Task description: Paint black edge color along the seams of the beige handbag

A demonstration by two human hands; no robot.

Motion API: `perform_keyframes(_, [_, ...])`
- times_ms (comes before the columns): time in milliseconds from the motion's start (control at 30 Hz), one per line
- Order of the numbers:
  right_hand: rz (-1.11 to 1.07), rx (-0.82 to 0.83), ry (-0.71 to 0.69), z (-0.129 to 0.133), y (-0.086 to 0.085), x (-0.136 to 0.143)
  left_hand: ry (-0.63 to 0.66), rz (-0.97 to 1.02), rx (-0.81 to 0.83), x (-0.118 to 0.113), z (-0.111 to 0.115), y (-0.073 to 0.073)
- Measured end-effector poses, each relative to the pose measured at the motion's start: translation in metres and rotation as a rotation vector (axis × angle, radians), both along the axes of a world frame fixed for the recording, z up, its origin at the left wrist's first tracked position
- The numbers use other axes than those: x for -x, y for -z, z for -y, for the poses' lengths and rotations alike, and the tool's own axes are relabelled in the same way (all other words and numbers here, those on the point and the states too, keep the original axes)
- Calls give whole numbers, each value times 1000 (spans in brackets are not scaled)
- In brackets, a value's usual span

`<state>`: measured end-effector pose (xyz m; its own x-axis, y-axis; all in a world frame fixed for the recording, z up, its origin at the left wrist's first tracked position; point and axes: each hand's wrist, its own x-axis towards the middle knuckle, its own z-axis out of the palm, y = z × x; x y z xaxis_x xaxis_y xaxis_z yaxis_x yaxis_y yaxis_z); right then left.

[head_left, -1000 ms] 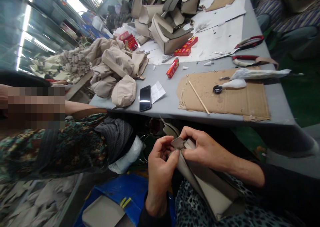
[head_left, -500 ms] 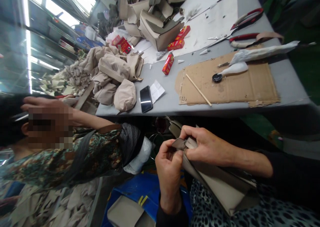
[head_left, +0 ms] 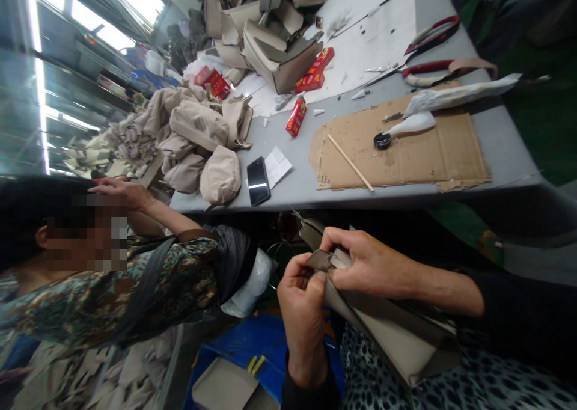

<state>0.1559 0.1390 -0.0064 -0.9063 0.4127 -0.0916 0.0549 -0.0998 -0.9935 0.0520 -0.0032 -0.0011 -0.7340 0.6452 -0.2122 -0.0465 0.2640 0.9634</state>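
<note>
Left hand (head_left: 303,311) and right hand (head_left: 374,269) pinch one folded taupe leather-like piece (head_left: 383,332) across the spotted-cloth lap (head_left: 500,383)
On the grey table (head_left: 295,193): one black smartphone (head_left: 258,181), one thin wooden stick (head_left: 351,163) on one flat brown cardboard sheet (head_left: 406,166)

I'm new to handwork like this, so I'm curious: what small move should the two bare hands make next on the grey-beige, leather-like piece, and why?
Perhaps the left hand should press the small grey-beige flap flat: it sticks up at the end of the leather-like piece, that hand's thumb and fingers pinch there, and the right hand grips close by.
</note>
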Motion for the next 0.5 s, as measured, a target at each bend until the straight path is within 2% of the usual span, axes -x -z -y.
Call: perform_keyframes(500, [7, -7, 10, 0, 0, -1, 0, -28, 17, -3, -1, -3])
